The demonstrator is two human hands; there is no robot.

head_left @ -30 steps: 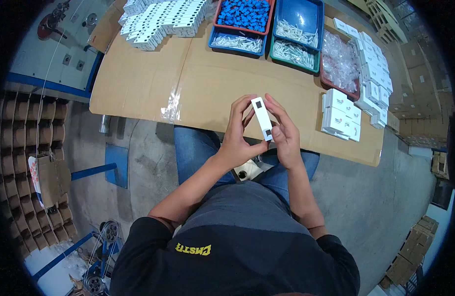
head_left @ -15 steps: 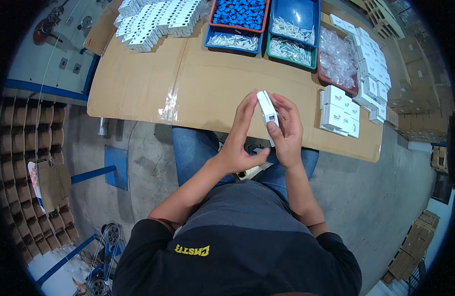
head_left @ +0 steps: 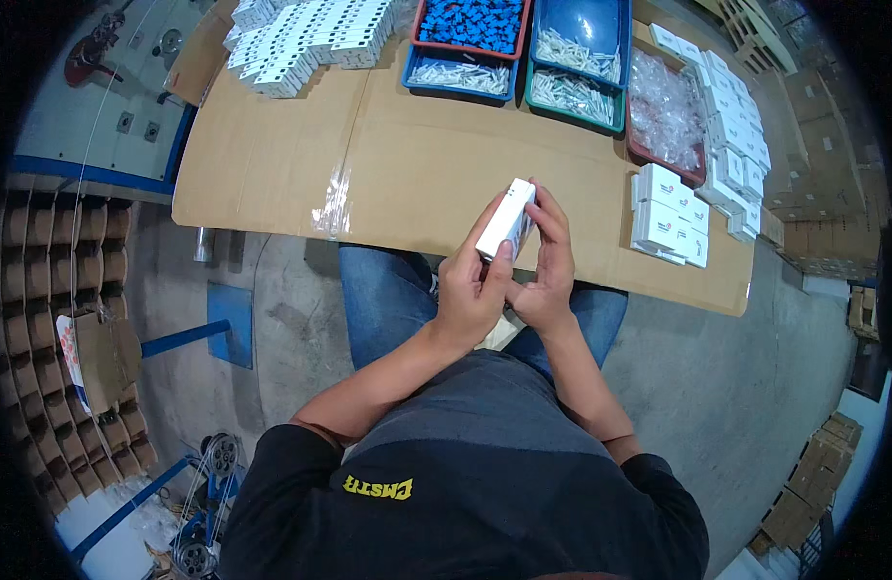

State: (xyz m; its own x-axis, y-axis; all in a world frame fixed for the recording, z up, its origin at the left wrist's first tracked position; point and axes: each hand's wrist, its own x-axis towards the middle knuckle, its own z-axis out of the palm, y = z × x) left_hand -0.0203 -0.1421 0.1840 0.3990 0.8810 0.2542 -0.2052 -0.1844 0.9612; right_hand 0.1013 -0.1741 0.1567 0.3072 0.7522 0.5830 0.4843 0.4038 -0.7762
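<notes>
Between both hands, just above the near edge of the cardboard-covered table (head_left: 272,174), is a small white box (head_left: 507,220), tilted with a narrow side turned up. My left hand (head_left: 468,288) grips it from the left, its thumb against the near end. My right hand (head_left: 550,266) closes on the box's right side, fingers curled over the far part. Fingers hide part of its right face. To the right of my hands stands a small block of similar white boxes (head_left: 670,217).
At the far left are many stacked white cartons (head_left: 310,43). Trays stand at the back: a red one of blue pieces (head_left: 470,24), blue (head_left: 460,77) and green (head_left: 573,94) ones of white sticks, a red one of clear plastic pieces (head_left: 663,111). More white boxes (head_left: 736,135) line the right edge.
The white box has been turned so a plain narrow side faces up. My left hand, open beside it before, has closed onto it, and the right hand's grip has shifted.
</notes>
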